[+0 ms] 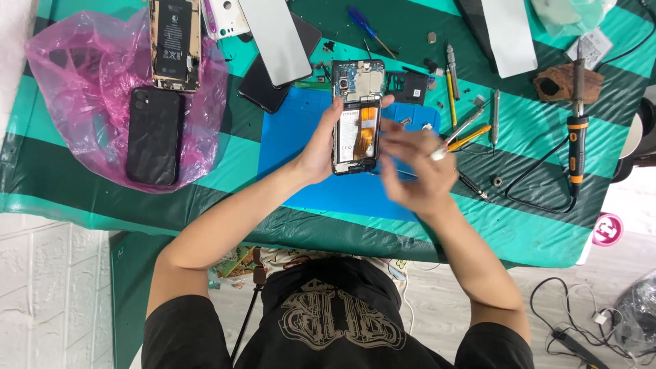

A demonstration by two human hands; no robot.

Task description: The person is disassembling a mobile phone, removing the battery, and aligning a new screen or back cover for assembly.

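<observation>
Blue-matted opened phone point(357, 117) lies lengthwise, camera end away.

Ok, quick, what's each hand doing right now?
Left hand: closed around the opened phone, holding it up.
Right hand: motion-blurred beside the phone; grip cannot be told.

- The opened phone point(357, 116), held by the left hand point(318, 147), shows bare circuit board, a matt white battery and glossy orange ribbon film.
- The mat point(301, 147) under it looks like smooth matt blue rubber.
- At nine o'clock, the pink bag point(68, 75) is thin, crinkled, translucent plastic.
- On the bag, the black phone point(154, 135) has a textured matt back.
- The tablecloth point(533, 225) is glossy ribbed green plastic.
</observation>
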